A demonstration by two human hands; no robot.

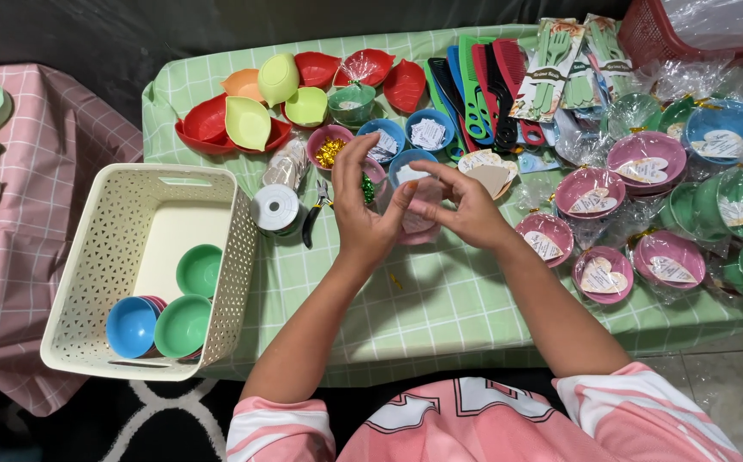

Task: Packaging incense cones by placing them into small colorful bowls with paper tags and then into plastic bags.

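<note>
While both forearms angle inward, left hand [363,210] and right hand [466,205] pinch a clear-wrapped pink bowl [419,218] in their fingers; wire spool [275,208] and pliers [316,218] sit just beside.

Basket [98,282] left of the hands, bowls [166,321] inside — combs [483,85] behind, wrapped bowls [645,162] right.

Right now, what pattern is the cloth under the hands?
Green checked tablecloth, light grid lines; head view.

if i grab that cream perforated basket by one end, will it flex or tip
The cream perforated basket looks like rigid moulded plastic, so it probably flexes little. It holds only a few small bowls, so it is likely light. They sit at its near end, and it overhangs the green checked tablecloth, so it may tilt that way.
</note>
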